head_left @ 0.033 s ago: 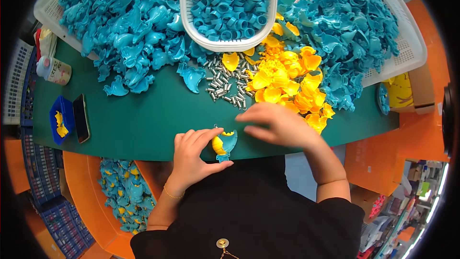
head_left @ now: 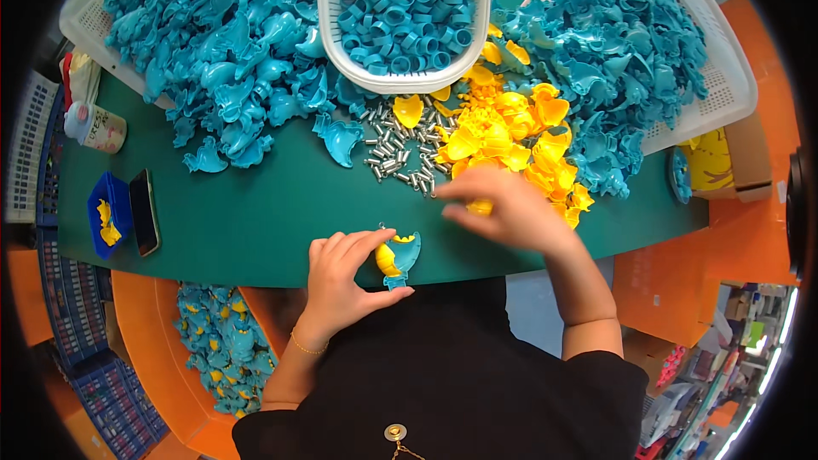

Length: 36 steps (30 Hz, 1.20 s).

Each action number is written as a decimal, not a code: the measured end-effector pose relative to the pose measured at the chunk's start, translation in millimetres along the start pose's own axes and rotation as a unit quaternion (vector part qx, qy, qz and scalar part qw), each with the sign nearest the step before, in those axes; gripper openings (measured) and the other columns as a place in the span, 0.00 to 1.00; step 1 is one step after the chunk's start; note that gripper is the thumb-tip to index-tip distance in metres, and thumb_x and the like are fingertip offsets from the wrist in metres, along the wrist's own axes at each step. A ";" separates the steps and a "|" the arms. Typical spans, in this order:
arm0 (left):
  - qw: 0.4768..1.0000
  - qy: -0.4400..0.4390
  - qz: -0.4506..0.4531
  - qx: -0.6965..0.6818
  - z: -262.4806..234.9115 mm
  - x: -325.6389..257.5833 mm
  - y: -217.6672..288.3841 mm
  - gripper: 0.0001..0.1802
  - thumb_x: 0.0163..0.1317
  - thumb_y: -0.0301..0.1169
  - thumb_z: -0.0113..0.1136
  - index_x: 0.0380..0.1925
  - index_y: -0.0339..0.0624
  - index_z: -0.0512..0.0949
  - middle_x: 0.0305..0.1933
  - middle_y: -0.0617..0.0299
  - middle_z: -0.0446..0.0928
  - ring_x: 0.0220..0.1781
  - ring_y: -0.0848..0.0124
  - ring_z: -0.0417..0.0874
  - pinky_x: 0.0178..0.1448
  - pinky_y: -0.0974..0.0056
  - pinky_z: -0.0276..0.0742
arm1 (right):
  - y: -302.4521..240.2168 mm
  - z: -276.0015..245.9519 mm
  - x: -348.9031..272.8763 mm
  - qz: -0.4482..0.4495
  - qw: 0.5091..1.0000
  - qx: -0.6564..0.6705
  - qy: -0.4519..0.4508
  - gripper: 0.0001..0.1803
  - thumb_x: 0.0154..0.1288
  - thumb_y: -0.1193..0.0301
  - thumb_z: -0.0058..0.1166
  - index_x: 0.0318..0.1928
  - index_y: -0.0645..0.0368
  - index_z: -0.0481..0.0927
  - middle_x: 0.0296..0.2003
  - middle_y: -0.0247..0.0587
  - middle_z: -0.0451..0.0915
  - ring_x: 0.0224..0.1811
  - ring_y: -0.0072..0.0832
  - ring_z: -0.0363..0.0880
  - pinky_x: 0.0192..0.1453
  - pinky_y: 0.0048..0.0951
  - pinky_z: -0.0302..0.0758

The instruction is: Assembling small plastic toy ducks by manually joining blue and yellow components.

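My left hand [head_left: 345, 277] pinches a small curved teal plastic shell [head_left: 410, 254] between thumb and fingers. A yellow plastic piece [head_left: 389, 261] sits inside the shell, and a small metal end shows at its top. My right hand [head_left: 503, 209], blurred by motion, hovers over the front of the heap of yellow plastic pieces [head_left: 514, 111]. Its thumb and forefinger are apart, and nothing shows between them. Just beyond its fingertips lie small silver metal cylinders with loops [head_left: 390, 146].
Teal shells fill a left basket [head_left: 81, 17] and spill out; more overflow a right basket [head_left: 741, 94]. A white tub [head_left: 400, 83] holds teal rings. A phone [head_left: 145, 211], blue tray [head_left: 96, 234] and cup [head_left: 104, 129] stand left. Below, an orange bin [head_left: 153, 332] contains teal-and-yellow pieces.
My right hand has shifted slightly right and away from me, toward the yellow heap. My left hand and the shell in it stay almost still.
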State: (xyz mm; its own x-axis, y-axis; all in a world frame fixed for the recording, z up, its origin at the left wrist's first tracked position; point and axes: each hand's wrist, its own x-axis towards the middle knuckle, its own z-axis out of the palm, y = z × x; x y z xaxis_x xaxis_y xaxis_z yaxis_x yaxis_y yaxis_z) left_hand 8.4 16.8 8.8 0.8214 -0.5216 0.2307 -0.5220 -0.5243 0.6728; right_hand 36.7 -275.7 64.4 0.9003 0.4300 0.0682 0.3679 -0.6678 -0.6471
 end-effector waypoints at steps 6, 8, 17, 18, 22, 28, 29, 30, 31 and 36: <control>1.000 0.016 0.002 0.010 -0.4 2.3 5.2 0.43 0.39 0.50 0.88 0.59 0.50 0.84 0.55 0.65 0.86 0.51 0.67 0.82 0.58 0.62 0.66 | 51.4 -61.1 32.3 0.101 0.949 -0.209 0.212 0.08 0.65 0.71 0.69 0.43 0.60 0.90 0.40 0.42 0.89 0.46 0.40 0.85 0.52 0.38 0.80; 0.999 0.034 0.016 0.013 0.2 2.3 4.9 0.43 0.41 0.51 0.87 0.59 0.49 0.84 0.56 0.64 0.86 0.50 0.67 0.82 0.57 0.61 0.66 | 59.1 -70.3 42.1 0.105 0.942 -0.221 0.229 0.08 0.65 0.70 0.68 0.43 0.59 0.90 0.40 0.42 0.88 0.47 0.41 0.84 0.53 0.38 0.80; 0.999 0.040 0.018 0.021 1.5 1.0 3.9 0.45 0.42 0.53 0.86 0.61 0.47 0.83 0.56 0.62 0.86 0.48 0.66 0.81 0.56 0.61 0.66 | 95.9 -87.6 73.1 0.151 0.881 -0.362 0.265 0.13 0.66 0.61 0.71 0.45 0.54 0.91 0.48 0.37 0.84 0.56 0.41 0.81 0.57 0.40 0.81; 0.999 0.037 0.019 0.019 1.6 1.7 4.6 0.45 0.42 0.53 0.86 0.61 0.47 0.83 0.56 0.62 0.86 0.48 0.66 0.81 0.56 0.61 0.66 | 94.9 -83.9 75.6 0.161 0.874 -0.392 0.237 0.12 0.65 0.61 0.71 0.43 0.54 0.92 0.46 0.35 0.84 0.56 0.40 0.81 0.56 0.39 0.82; 0.999 0.029 0.015 0.018 -1.4 -0.1 2.3 0.44 0.42 0.51 0.86 0.62 0.47 0.83 0.57 0.62 0.86 0.48 0.65 0.81 0.56 0.61 0.66 | 88.1 -84.4 68.1 0.118 0.899 -0.331 0.259 0.10 0.66 0.65 0.70 0.42 0.56 0.91 0.43 0.39 0.85 0.51 0.42 0.82 0.52 0.39 0.81; 0.999 0.030 0.013 0.020 0.0 -1.1 0.4 0.44 0.43 0.49 0.86 0.62 0.47 0.83 0.57 0.62 0.86 0.48 0.66 0.81 0.56 0.61 0.66 | 24.2 -56.2 15.3 0.184 0.916 0.267 0.235 0.11 0.73 0.67 0.67 0.49 0.61 0.86 0.39 0.32 0.89 0.35 0.16 0.82 0.40 0.20 0.73; 0.999 0.030 0.009 0.019 1.0 -0.3 0.9 0.44 0.43 0.49 0.86 0.62 0.47 0.83 0.57 0.62 0.86 0.48 0.66 0.81 0.56 0.61 0.66 | 22.8 -42.9 7.8 0.198 0.898 0.328 0.215 0.10 0.73 0.68 0.66 0.49 0.58 0.86 0.40 0.31 0.89 0.36 0.14 0.82 0.40 0.17 0.72; 0.999 0.028 0.011 0.016 1.1 1.1 1.3 0.44 0.43 0.49 0.86 0.62 0.47 0.83 0.57 0.62 0.86 0.48 0.66 0.81 0.56 0.61 0.66 | 20.8 -30.0 1.0 0.246 0.858 0.395 0.217 0.10 0.74 0.67 0.66 0.50 0.59 0.85 0.41 0.31 0.88 0.32 0.14 0.82 0.36 0.16 0.71; 0.999 0.028 0.013 0.016 0.3 1.5 1.0 0.44 0.43 0.49 0.86 0.62 0.47 0.83 0.57 0.62 0.86 0.48 0.66 0.82 0.57 0.61 0.66 | 22.1 -18.5 -4.7 0.271 0.833 0.428 0.225 0.10 0.75 0.66 0.65 0.50 0.58 0.85 0.41 0.31 0.88 0.30 0.15 0.81 0.33 0.15 0.70; 0.999 0.032 0.020 0.020 0.9 1.3 1.3 0.43 0.44 0.49 0.86 0.62 0.47 0.83 0.56 0.62 0.86 0.49 0.66 0.82 0.58 0.61 0.66 | 40.7 -7.4 -20.4 0.250 0.821 0.420 0.294 0.08 0.78 0.65 0.63 0.47 0.56 0.83 0.31 0.26 0.80 0.20 0.12 0.70 0.23 0.16 0.59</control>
State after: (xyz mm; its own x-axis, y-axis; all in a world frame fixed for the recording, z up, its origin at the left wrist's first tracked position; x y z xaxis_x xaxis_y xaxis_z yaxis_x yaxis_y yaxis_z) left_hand 8.6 14.9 9.3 0.8119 -0.4994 0.3022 -0.5626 -0.5315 0.6332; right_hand 35.0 -316.2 42.3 0.9378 -0.3026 -0.1699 -0.1492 0.0904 -0.9847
